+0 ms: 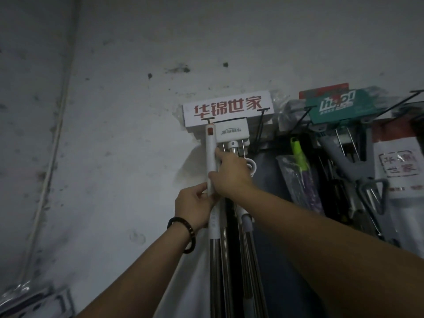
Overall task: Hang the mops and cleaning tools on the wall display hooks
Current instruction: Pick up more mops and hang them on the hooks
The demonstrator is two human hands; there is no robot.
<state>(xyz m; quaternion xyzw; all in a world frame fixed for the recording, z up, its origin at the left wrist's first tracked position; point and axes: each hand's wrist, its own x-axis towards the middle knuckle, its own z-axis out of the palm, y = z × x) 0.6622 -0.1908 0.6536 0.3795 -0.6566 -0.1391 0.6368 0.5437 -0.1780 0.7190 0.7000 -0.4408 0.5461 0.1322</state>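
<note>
A mop with a white handle [211, 154] and an orange tab at its top stands upright against the wall, its tip right at a black wire hook [208, 120] under a white sign with red characters [228, 109]. My left hand [195, 206] grips the white handle from the left, lower down. My right hand [230, 173] holds the same handle just above, with the forefinger stretched up along it. Below my hands the handle turns into a steel pole [215, 271].
Other mops with steel poles [249, 260] hang right beside it. More black hooks [260, 125] jut from the wall to the right, carrying a teal-carded tool [339, 106], a green-and-purple brush [302, 166] and grey mop heads [348, 161]. Bare stained wall lies to the left.
</note>
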